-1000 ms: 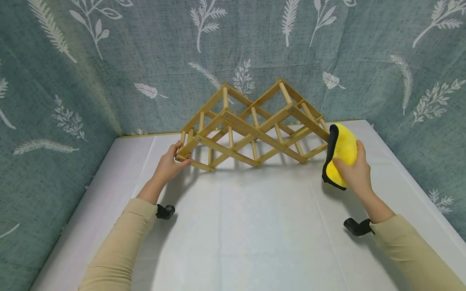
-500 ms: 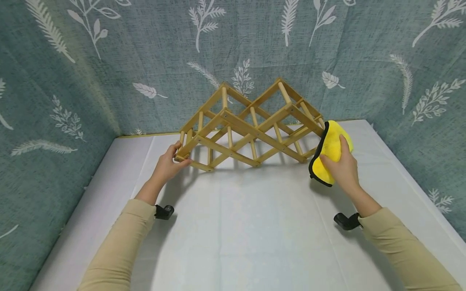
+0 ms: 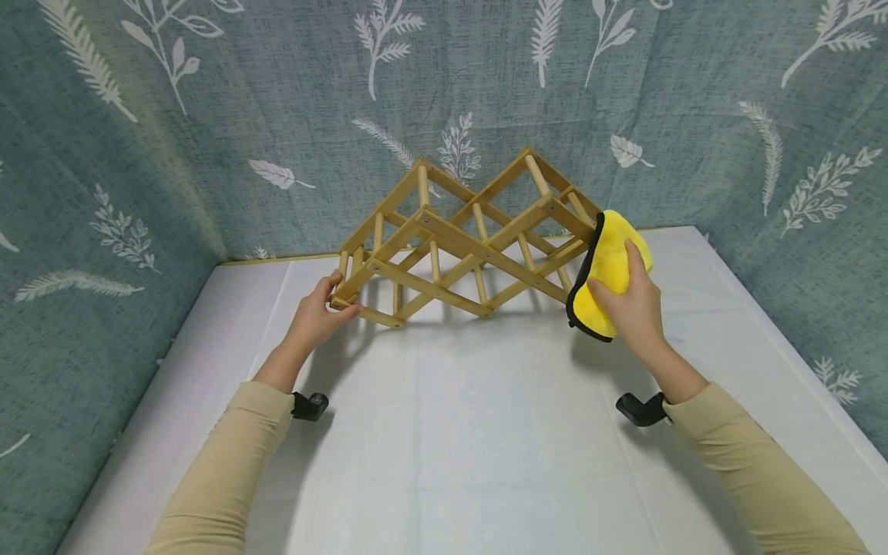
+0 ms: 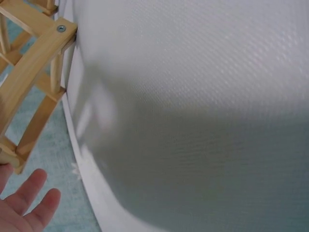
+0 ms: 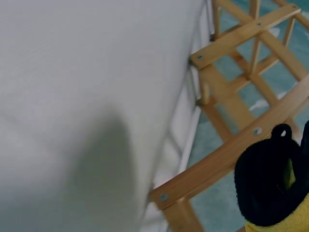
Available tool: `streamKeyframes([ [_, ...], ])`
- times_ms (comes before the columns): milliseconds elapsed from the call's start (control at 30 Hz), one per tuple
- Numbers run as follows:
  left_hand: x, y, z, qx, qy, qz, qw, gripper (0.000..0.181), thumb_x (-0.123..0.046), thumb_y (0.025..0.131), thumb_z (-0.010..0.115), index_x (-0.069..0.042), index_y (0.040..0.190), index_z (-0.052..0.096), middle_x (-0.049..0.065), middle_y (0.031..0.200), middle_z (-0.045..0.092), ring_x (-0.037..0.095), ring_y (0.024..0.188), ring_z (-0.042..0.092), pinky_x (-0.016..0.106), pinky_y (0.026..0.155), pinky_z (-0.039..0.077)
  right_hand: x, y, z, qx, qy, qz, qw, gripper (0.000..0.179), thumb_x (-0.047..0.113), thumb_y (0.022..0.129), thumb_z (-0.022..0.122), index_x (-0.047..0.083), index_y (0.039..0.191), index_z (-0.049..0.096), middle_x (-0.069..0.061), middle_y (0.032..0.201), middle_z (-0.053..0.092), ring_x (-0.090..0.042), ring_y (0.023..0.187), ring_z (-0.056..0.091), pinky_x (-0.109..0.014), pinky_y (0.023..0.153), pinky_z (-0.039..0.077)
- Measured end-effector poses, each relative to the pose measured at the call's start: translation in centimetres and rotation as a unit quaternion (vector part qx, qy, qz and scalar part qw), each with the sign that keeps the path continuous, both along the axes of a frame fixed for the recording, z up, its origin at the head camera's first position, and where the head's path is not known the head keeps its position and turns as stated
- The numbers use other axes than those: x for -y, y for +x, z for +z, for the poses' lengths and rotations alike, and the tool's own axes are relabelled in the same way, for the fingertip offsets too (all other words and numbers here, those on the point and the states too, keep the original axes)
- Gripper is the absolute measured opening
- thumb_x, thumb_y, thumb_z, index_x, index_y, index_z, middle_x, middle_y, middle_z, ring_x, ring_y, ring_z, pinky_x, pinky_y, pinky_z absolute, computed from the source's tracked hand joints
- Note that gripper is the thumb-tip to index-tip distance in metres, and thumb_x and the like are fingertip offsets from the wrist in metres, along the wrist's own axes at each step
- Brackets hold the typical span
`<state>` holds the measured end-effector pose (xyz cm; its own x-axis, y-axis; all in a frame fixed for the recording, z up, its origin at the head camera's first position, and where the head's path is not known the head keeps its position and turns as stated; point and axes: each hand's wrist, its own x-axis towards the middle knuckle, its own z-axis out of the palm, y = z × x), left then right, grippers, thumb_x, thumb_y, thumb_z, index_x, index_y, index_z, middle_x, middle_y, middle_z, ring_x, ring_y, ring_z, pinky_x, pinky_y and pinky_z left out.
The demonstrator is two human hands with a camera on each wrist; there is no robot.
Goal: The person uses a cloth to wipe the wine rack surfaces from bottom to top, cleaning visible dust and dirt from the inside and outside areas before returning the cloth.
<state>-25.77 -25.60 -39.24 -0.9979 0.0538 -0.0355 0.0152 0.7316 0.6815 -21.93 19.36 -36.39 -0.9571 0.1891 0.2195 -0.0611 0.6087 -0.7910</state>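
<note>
Near the white surface's (image 3: 486, 424) back edge, the right hand (image 3: 637, 308), pinching a yellow cloth (image 3: 610, 258), has moved inward, apparently bringing it against the wooden rack (image 3: 488, 254); the left hand (image 3: 312, 316) pinches the opposite end.

Blue-green cloth walls (image 3: 472, 85) (white leaves (image 3: 274, 174) and sprigs (image 3: 123, 230)) around a white tabletop (image 3: 472, 432)

Your left sleeve (image 3: 208, 478) and right sleeve (image 3: 759, 470) are plain tan, softly creased. A black left wrist device (image 3: 311, 406) and right wrist device (image 3: 640, 410), round-ended, show at the cuffs (image 3: 262, 395). Your left hand (image 3: 314, 314) and right hand (image 3: 637, 307) are bare.
</note>
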Motion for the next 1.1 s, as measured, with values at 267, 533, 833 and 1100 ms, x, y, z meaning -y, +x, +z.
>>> streamKeyframes([
  [267, -0.1, 0.0, 0.1, -0.001, 0.004, 0.004, 1.0000, 0.079, -0.033, 0.085, 0.065, -0.007, 0.146, 0.020, 0.019, 0.147, 0.028, 0.040, 0.129, 0.032, 0.052, 0.097, 0.036, 2.2, -0.3, 2.0, -0.021, -0.019, 0.020, 0.9994, 0.077, 0.031, 0.087, 0.060, 0.015, 0.148, 0.015, -0.024, 0.132, 0.046, -0.039, 0.110, 0.050, -0.052, 0.086, 0.045],
  [533, -0.1, -0.1, -0.1, 0.006, 0.016, 0.004, 0.9998, 0.076, -0.031, 0.087, 0.062, -0.010, 0.146, 0.020, 0.015, 0.149, 0.024, 0.037, 0.131, 0.030, 0.052, 0.098, 0.036, 4.2, -0.3, 3.7, -0.039, -0.038, 0.043, 0.9976, 0.078, 0.030, 0.086, 0.061, 0.015, 0.148, 0.017, -0.023, 0.131, 0.047, -0.036, 0.108, 0.051, -0.049, 0.086, 0.044],
  [833, 0.1, 0.0, -0.2, 0.004, 0.020, 0.006, 0.9998, 0.076, -0.031, 0.087, 0.062, -0.009, 0.146, 0.018, 0.014, 0.150, 0.022, 0.037, 0.132, 0.028, 0.052, 0.100, 0.034, 6.3, -0.7, 5.4, -0.065, -0.035, 0.063, 0.9953, 0.078, 0.030, 0.085, 0.063, 0.018, 0.148, 0.018, -0.020, 0.124, 0.053, -0.032, 0.099, 0.055, -0.046, 0.079, 0.046],
  [1100, -0.1, -0.1, -0.3, 0.007, 0.026, 0.006, 0.9996, 0.077, -0.032, 0.087, 0.062, -0.011, 0.147, 0.018, 0.013, 0.150, 0.022, 0.038, 0.133, 0.027, 0.052, 0.100, 0.033, 6.8, 0.0, 6.8, -0.089, -0.030, 0.083, 0.9921, 0.075, 0.029, 0.084, 0.065, 0.021, 0.146, 0.024, -0.019, 0.122, 0.055, -0.030, 0.095, 0.057, -0.043, 0.077, 0.048],
])
